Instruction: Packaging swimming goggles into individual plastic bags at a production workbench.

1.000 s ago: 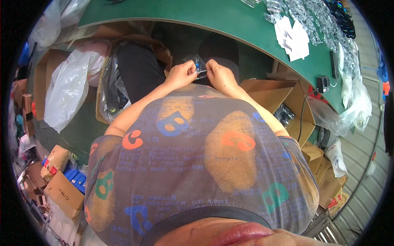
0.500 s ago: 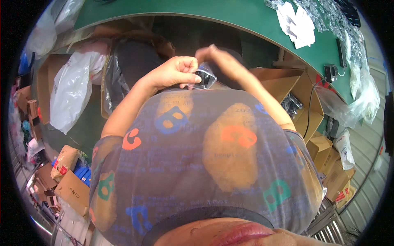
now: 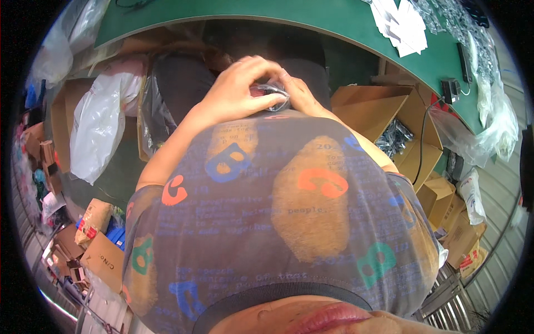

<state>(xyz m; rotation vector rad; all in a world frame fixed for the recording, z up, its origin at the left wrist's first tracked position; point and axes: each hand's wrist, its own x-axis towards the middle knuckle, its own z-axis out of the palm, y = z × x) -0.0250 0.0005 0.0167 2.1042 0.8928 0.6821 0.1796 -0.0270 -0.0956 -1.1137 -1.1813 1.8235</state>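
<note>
Left hand (image 3: 240, 89): raised before the shirt (image 3: 245, 222), its fingers arched and its thumb laid along a small clear plastic packet (image 3: 283, 103); the grip is closed around the packet, which has something dark inside. Right hand (image 3: 300, 96): against the far side of the same packet, fingertips meeting those of the left hand; from where I stand, I cannot tell whether this grip pinches the plastic or merely rests on it. The packet lies between the two hands, above the lap, just in front of the shirt and short of the table (image 3: 222, 11).

Surroundings: the green table curves across the top, bearing fanned white papers (image 3: 401, 28), with crumpled clear plastic (image 3: 445, 25) beside them. Near its right edge sit a black bar (image 3: 464, 62) and a small black box (image 3: 450, 89). To the person's right, an open carton (image 3: 367, 104) contains glossy dark packets (image 3: 396, 138), and a black cable (image 3: 421, 146) hangs across it. To the left, a white plastic bag (image 3: 100, 131) drapes over a second carton (image 3: 64, 133).
</note>
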